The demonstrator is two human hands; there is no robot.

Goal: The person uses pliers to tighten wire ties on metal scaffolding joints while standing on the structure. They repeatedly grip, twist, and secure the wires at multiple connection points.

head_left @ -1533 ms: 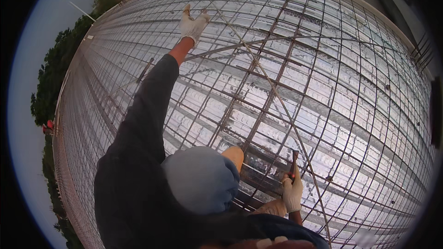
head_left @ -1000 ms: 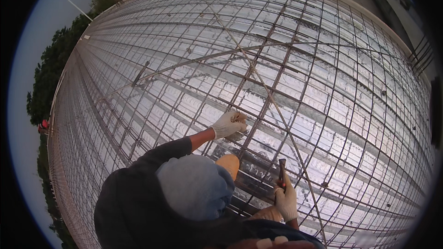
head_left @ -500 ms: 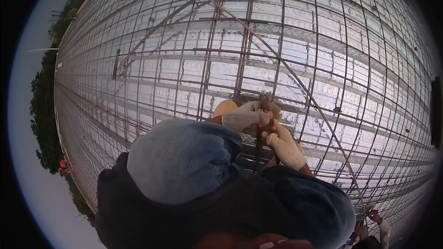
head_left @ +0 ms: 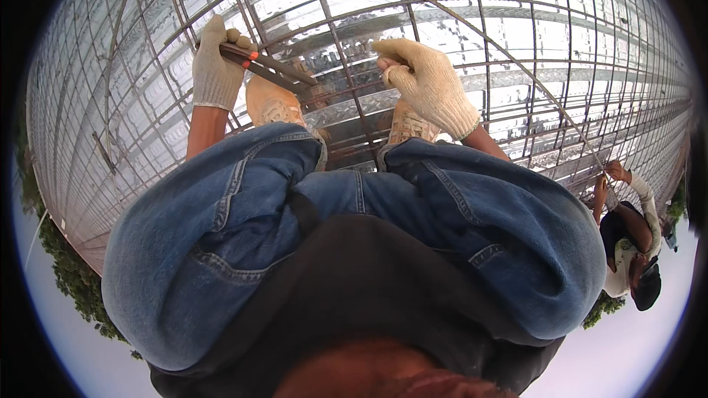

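Observation:
My left hand [head_left: 218,66], in a pale knit glove, is closed around dark-handled pincers [head_left: 274,71] with orange marks on the handles. The two long handles stick out to the right, slightly apart, above my left shoe; the jaw end is hidden in the glove. My right hand [head_left: 428,85], gloved alike, hovers over my right shoe with fingers bent and thumb tucked toward them. Whatever lies between those fingertips, if anything, is too small to make out. Below both hands runs a grid of rusty steel reinforcing bars [head_left: 344,59].
Shiny ribbed metal decking [head_left: 442,22] lies under the bars. A long diagonal bar [head_left: 472,26] crosses the grid. My tan shoes [head_left: 274,103] stand among the bars. At right, another person [head_left: 634,239] crouches with hands at the bars. Trees [head_left: 70,273] show beyond the left edge.
My hands, formerly together at the bars, are now apart. The left has moved left with the pincers, whose handles now point right instead of down. My view has shifted, showing both knees.

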